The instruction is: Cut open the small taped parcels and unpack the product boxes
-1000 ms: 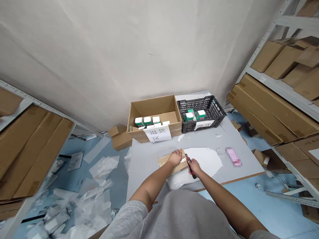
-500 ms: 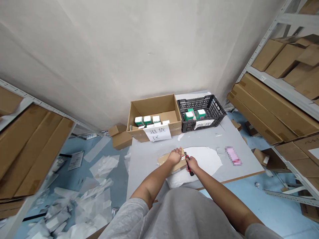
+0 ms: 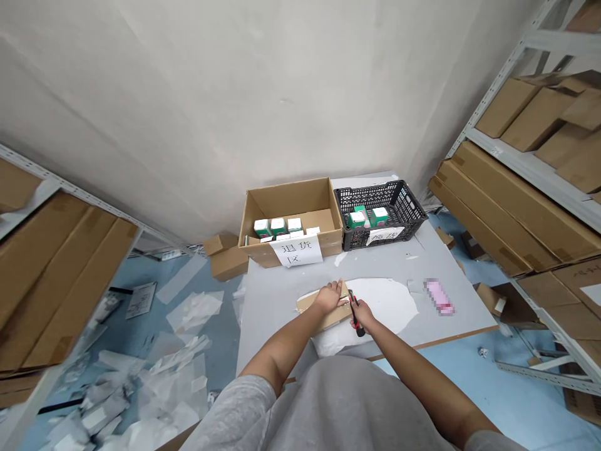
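Observation:
A small brown cardboard box (image 3: 307, 303) with shiny clear tape lies on white packaging (image 3: 385, 300) on the table. My left hand (image 3: 330, 295) presses on top of the box, fingers stretched out over its surface. In my right hand (image 3: 362, 313) is a black and red box cutter (image 3: 359, 329), its front end at the right end of the box. My fingers wrap round its handle. The blade itself is too small to make out, and my left hand covers part of the box top.
Behind stand an open carton (image 3: 288, 195) of green-and-white boxes and a black crate (image 3: 408, 212) with similar ones, both labelled. A blurred pink item (image 3: 439, 297) lies on the right of the table (image 3: 267, 288). Shelves of cartons (image 3: 511, 210) flank both sides; paper scraps (image 3: 197, 310) litter the floor.
My right hand and the box cutter have shifted slightly at the box's right end. My left hand stays on the box with little change. The camera view has moved a little.

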Demonstrator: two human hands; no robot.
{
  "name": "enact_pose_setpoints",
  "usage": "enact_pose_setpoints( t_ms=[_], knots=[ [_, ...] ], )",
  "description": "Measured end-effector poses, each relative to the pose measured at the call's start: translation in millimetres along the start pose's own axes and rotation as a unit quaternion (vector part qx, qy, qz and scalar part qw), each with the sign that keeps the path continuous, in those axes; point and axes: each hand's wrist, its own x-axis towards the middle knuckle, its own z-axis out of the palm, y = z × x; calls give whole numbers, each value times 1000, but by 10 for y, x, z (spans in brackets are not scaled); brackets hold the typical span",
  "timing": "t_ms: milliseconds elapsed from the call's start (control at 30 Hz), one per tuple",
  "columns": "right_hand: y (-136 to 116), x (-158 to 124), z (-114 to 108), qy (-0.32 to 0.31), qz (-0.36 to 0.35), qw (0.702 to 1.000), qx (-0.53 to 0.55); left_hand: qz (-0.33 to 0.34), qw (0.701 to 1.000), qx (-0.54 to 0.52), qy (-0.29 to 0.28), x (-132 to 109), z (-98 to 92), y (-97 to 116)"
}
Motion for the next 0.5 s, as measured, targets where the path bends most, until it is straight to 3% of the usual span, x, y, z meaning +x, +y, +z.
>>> enact_pose_setpoints(
  t_ms=[233, 500],
  knots=[
    [94, -60, -41, -39, 12, 999, -7, -7, 1000, 8, 1, 11, -46, 50],
    [-51, -135, 216, 9, 14, 1000, 23, -30, 999, 19, -1, 23, -63, 87]
  ],
)
